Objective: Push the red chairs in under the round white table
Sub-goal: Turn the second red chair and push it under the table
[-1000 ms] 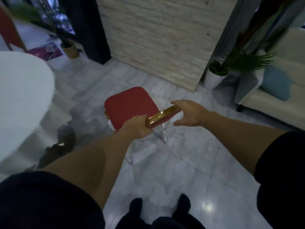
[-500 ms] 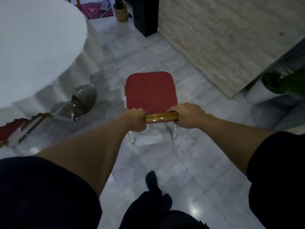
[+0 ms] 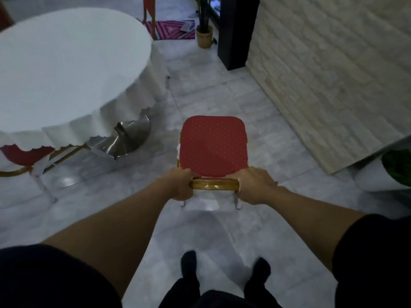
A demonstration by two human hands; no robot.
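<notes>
A red chair [image 3: 213, 145] with a dotted seat and a gold top rail stands on the tiled floor straight ahead of me, its seat pointing away. My left hand [image 3: 180, 185] grips the left end of the rail and my right hand [image 3: 255, 184] grips the right end. The round white table [image 3: 66, 70] with a scalloped cloth and a shiny metal base stands to the left, apart from this chair. A second red chair [image 3: 24, 155] sits partly under the table's near edge at the far left.
A pale brick wall [image 3: 333, 74] runs along the right, with a dark post [image 3: 235, 32] at its corner. A potted plant [image 3: 204, 34] and a pink rug [image 3: 171, 30] lie beyond the table. A white planter [image 3: 382, 178] stands at the right edge.
My right hand has closed on the rail, so both hands hold it. The chair has turned square to me, and the table has come further into view on the left.
</notes>
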